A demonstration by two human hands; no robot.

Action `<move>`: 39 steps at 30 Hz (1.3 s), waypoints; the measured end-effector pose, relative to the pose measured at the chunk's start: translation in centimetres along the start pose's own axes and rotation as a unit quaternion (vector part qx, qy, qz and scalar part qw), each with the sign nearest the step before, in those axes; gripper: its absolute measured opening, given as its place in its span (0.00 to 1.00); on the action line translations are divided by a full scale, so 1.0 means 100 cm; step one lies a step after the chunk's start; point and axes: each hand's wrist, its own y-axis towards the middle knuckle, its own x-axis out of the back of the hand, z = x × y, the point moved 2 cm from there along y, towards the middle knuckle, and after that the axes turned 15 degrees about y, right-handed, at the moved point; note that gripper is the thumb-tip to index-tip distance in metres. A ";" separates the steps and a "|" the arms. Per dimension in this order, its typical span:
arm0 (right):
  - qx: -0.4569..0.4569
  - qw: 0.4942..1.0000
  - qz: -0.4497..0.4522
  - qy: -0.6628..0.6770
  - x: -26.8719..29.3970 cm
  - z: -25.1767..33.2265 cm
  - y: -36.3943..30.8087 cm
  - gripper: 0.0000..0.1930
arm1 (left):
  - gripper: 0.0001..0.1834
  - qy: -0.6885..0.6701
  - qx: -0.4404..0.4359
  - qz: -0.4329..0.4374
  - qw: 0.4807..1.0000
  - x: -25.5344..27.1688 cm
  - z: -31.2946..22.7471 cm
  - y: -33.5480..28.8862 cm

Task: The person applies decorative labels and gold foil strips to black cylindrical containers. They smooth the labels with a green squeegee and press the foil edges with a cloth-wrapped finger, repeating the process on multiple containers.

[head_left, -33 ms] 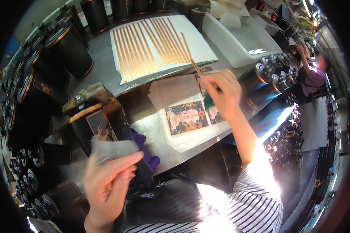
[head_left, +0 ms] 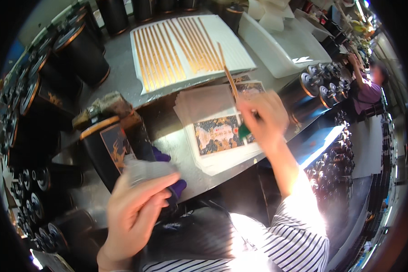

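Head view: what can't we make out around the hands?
All in the head view:
Grey thing in left hand: motion blur hides what it is.
Green thing: partly behind right hand.
Gold strip: lower end hidden by right hand.
Purple thing: partly covered by grey thing and left hand.
Left forearm: cut off by lower edge.

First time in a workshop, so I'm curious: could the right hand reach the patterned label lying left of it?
Probably yes: the right hand hovers close by, and the patterned label lies mostly uncovered. That hand seems busy with a thin gold strip, though.
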 end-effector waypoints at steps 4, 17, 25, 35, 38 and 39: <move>0.040 0.995 0.037 0.082 0.015 0.105 -0.013 0.13 | 0.19 -0.182 0.069 0.160 0.968 -0.043 0.012 0.012; -0.335 0.709 0.353 0.511 -0.039 0.153 0.001 0.12 | 0.04 0.400 -0.056 -0.096 0.910 -0.007 0.011 -0.070; -0.350 0.773 0.264 0.460 -0.063 0.167 -0.012 0.06 | 0.06 0.191 0.079 -0.214 0.955 0.002 0.068 -0.085; -0.387 0.769 0.266 0.433 -0.076 0.166 -0.015 0.08 | 0.09 0.154 0.083 -0.225 0.958 0.003 0.086 -0.077; -0.375 0.776 0.270 0.429 -0.077 0.168 -0.012 0.08 | 0.09 0.153 0.088 -0.226 0.958 0.004 0.088 -0.077; -0.375 0.776 0.272 0.428 -0.078 0.167 -0.012 0.08 | 0.09 0.153 0.090 -0.226 0.958 0.004 0.088 -0.077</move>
